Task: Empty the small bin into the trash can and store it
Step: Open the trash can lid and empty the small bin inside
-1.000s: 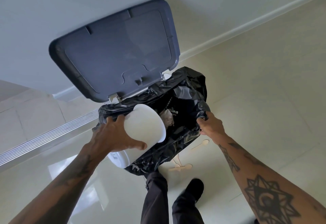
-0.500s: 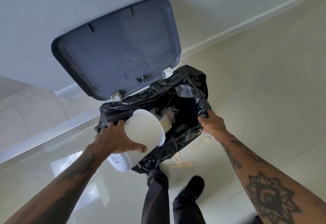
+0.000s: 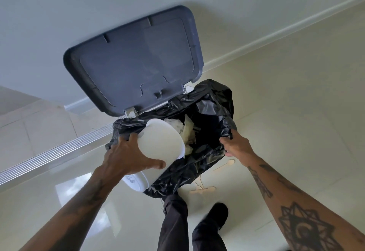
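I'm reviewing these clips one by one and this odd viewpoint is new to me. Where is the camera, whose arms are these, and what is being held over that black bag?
The camera sits on the person's head, looking down, so both tattooed forearms belong to the wearer. The left hand grips a small white bin, tipped with its mouth toward the trash can's black bag. Pale crumpled waste shows at the mouth, inside the bag. The right hand pinches the bag's edge, holding it open. The grey lid stands raised against the wall. Two wooden spoons lie on the glossy tile floor beside the can. Below are dark trouser legs and a shoe.
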`<state>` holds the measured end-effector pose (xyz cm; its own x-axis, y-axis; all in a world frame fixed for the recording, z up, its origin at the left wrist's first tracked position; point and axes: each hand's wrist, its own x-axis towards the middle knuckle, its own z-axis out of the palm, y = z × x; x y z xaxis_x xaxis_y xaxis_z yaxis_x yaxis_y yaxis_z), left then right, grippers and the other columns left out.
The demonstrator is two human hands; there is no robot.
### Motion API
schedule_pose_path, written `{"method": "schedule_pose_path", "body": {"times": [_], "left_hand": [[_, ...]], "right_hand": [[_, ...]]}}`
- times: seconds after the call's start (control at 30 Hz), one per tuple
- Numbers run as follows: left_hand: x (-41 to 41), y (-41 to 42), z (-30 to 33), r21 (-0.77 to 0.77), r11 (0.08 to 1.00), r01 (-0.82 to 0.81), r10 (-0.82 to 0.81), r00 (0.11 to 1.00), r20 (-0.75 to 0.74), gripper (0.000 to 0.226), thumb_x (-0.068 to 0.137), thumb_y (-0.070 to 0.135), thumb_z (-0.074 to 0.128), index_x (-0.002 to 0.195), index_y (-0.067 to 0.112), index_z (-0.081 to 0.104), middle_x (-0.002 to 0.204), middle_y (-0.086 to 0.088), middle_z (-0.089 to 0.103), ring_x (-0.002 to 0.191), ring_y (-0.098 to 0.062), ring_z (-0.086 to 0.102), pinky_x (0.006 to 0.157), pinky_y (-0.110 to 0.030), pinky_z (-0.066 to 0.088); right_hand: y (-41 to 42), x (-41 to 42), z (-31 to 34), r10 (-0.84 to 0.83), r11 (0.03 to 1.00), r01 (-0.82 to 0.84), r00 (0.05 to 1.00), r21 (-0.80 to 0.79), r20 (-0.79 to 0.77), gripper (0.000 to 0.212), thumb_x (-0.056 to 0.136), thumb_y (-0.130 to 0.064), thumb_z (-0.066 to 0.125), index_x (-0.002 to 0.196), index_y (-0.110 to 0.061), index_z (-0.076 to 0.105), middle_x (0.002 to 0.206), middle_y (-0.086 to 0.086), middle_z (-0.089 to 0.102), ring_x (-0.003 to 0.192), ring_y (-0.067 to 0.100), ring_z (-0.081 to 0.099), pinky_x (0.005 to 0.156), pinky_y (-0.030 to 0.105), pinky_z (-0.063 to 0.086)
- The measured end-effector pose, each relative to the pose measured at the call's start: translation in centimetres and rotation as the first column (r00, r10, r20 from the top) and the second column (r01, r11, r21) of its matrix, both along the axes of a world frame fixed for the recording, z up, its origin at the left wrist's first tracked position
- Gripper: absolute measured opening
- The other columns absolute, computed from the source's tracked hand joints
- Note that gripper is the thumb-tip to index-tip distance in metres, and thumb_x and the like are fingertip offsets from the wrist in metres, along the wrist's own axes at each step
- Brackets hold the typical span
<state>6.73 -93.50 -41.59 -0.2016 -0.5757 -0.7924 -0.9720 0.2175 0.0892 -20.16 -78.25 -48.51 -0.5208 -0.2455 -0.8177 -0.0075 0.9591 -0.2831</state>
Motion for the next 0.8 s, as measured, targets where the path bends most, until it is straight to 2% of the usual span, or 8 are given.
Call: {"method": "schedule_pose_path", "body": {"times": [0.03, 0.1, 0.23, 0.3, 0.47, 0.6, 0.73, 0.8], "left_hand": [[-0.1, 0.0, 0.0, 0.005, 1.000, 0.007, -0.007, 1.000, 0.010, 0.144, 0.035, 0.089, 0.074, 0.155, 0.023, 0.031, 0.153, -0.014, 0.039, 0.137, -0.038, 0.048, 0.107, -0.050, 0.050], [0.0, 0.4, 0.4, 0.049, 0.998, 0.027, -0.030, 0.998, 0.063, 0.143, 0.036, 0.089, 0.074, 0.155, 0.022, 0.031, 0.151, -0.015, 0.041, 0.137, -0.038, 0.047, 0.106, -0.048, 0.051], [-0.3, 0.8, 0.5, -0.066, 0.997, 0.050, -0.050, 0.999, 0.006, 0.145, 0.030, 0.094, 0.066, 0.154, 0.028, 0.030, 0.151, -0.014, 0.041, 0.134, -0.039, 0.051, 0.105, -0.051, 0.051], [-0.8, 1.4, 0.2, -0.033, 0.993, 0.114, -0.112, 0.992, 0.064, 0.142, 0.035, 0.091, 0.070, 0.155, 0.027, 0.029, 0.150, -0.015, 0.040, 0.135, -0.039, 0.049, 0.104, -0.050, 0.050], [-4.8, 2.3, -1.7, -0.028, 0.971, 0.237, -0.232, 0.963, 0.137, 0.127, 0.049, 0.081, 0.079, 0.150, 0.022, 0.030, 0.143, -0.013, 0.042, 0.131, -0.038, 0.048, 0.101, -0.052, 0.048], [-6.5, 1.3, -2.0, -0.027, 0.943, 0.331, -0.318, 0.924, 0.213, 0.130, 0.050, 0.081, 0.078, 0.151, 0.017, 0.028, 0.142, -0.017, 0.040, 0.131, -0.040, 0.045, 0.106, -0.055, 0.047], [-5.4, 0.5, -0.1, -0.115, 0.943, 0.313, -0.282, 0.932, 0.226, 0.131, 0.043, 0.086, 0.075, 0.148, 0.022, 0.031, 0.137, -0.015, 0.044, 0.127, -0.038, 0.048, 0.098, -0.049, 0.049], [-4.9, 0.9, 0.3, -0.065, 0.950, 0.304, -0.283, 0.932, 0.225, 0.130, 0.047, 0.083, 0.078, 0.151, 0.021, 0.030, 0.141, -0.014, 0.043, 0.131, -0.038, 0.047, 0.102, -0.050, 0.049]], "right_hand": [[0.1, 0.0, 0.0, 0.034, 0.999, -0.034, 0.999, 0.016, -0.018, 0.052, 0.097, -0.027, 0.054, 0.147, -0.017, 0.043, 0.116, 0.013, 0.066, 0.090, 0.031, 0.075, 0.070, 0.030, 0.060], [0.3, 0.1, -0.1, 0.063, 0.998, -0.062, 0.998, 0.025, -0.031, 0.059, 0.097, -0.029, 0.053, 0.153, -0.020, 0.038, 0.125, 0.016, 0.064, 0.097, 0.033, 0.074, 0.085, 0.035, 0.061], [0.6, -0.1, 0.0, 0.076, 0.997, -0.075, 0.997, 0.020, -0.032, 0.055, 0.097, -0.029, 0.053, 0.150, -0.020, 0.041, 0.123, 0.016, 0.065, 0.095, 0.034, 0.074, 0.087, 0.036, 0.060], [0.5, 0.0, 0.0, 0.093, 0.996, -0.092, 0.995, 0.022, -0.040, 0.054, 0.097, -0.028, 0.053, 0.149, -0.018, 0.042, 0.125, 0.017, 0.064, 0.096, 0.035, 0.074, 0.092, 0.041, 0.060], [0.2, 0.3, -0.3, 0.075, 0.997, -0.074, 0.997, 0.031, -0.027, 0.061, 0.095, -0.028, 0.055, 0.151, -0.014, 0.038, 0.131, 0.020, 0.062, 0.104, 0.038, 0.071, 0.096, 0.044, 0.057], [0.2, -0.1, -0.4, 0.093, 0.995, -0.092, 0.995, 0.040, -0.037, 0.060, 0.095, -0.028, 0.054, 0.152, -0.015, 0.039, 0.133, 0.019, 0.061, 0.100, 0.036, 0.073, 0.094, 0.042, 0.059], [0.4, -0.1, -0.7, 0.103, 0.994, -0.101, 0.993, 0.033, -0.057, 0.054, 0.095, -0.024, 0.054, 0.146, -0.013, 0.043, 0.124, 0.021, 0.064, 0.099, 0.038, 0.072, 0.091, 0.043, 0.059], [0.2, 0.1, -0.6, 0.100, 0.995, -0.098, 0.993, 0.028, -0.068, 0.050, 0.094, -0.023, 0.054, 0.142, -0.011, 0.045, 0.121, 0.023, 0.065, 0.100, 0.039, 0.071, 0.091, 0.044, 0.059]]}}
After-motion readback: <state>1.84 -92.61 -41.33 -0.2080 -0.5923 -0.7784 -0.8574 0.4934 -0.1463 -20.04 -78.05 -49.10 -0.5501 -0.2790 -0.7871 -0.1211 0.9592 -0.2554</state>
